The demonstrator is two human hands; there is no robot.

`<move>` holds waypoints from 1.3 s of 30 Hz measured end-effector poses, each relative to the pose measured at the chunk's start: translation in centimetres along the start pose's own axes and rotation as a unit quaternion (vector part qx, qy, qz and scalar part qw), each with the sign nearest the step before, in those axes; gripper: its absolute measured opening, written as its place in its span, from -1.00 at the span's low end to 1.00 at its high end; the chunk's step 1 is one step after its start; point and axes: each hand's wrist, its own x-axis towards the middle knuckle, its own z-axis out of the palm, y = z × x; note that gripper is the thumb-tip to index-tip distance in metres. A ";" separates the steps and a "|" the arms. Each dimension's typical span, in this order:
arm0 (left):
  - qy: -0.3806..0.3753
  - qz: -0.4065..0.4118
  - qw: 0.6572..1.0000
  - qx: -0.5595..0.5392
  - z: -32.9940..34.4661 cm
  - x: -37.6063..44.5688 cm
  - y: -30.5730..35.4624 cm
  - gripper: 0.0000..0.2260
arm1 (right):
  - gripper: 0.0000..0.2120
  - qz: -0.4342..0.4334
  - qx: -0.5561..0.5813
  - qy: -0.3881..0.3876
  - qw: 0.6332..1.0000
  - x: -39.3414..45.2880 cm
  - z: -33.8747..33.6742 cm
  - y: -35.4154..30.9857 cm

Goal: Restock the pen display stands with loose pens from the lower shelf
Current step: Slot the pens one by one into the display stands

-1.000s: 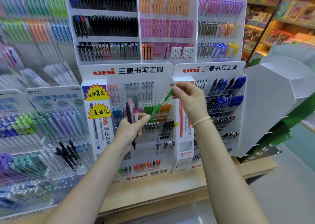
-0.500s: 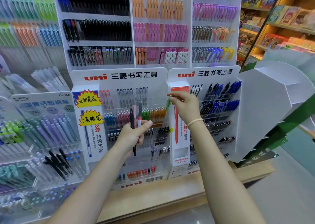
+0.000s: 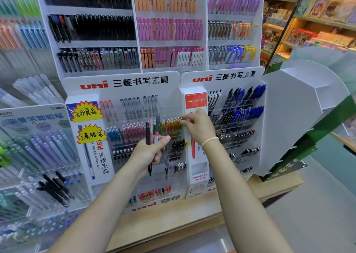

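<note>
Wooden shelf (image 3: 173,222) nearest, w/ uni display stand (image 3: 123,102) on it. Left hand (image 3: 148,152) grip curled round three pens (image 3: 152,137), upright. Right hand (image 3: 199,127) pinches at the orange pens' (image 3: 171,125) row, fingertips closed; held item unclear. Far: pen racks (image 3: 134,27).

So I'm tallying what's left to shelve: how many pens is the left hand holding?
3 visible in the left hand: a black pen leftmost, a pink pen in the middle, and a grey-topped pen on the right. Others could be hidden behind the fingers.
</note>
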 end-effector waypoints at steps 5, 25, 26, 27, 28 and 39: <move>-0.081 -0.010 0.997 0.002 0.4 -0.2 -0.4 -0.68 | -0.69 -0.014 0.047 0.027 0.998 -0.9 -0.6 0.0; 0.051 0.034 0.985 -0.162 -1.9 -2.1 -1.8 -0.90 | -0.97 0.089 0.367 -0.203 0.904 -6.9 0.3 -0.2; 0.057 0.034 0.984 -0.166 -2.0 -2.2 -1.9 -0.89 | -0.97 0.081 0.338 -0.237 0.907 -7.4 0.8 -0.1; 0.056 0.034 0.984 -0.164 -2.2 -2.4 -2.2 -0.86 | -0.97 0.072 0.313 -0.257 0.911 -7.9 1.4 0.0; 0.048 0.032 0.986 -0.154 -2.5 -2.6 -2.6 -0.82 | -0.94 0.064 0.299 -0.260 0.916 -8.2 2.0 0.0; -0.082 -0.074 0.993 -0.042 -6.0 -6.3 -7.3 -0.71 | -0.88 0.071 0.338 -0.272 0.898 -10.7 7.2 -0.8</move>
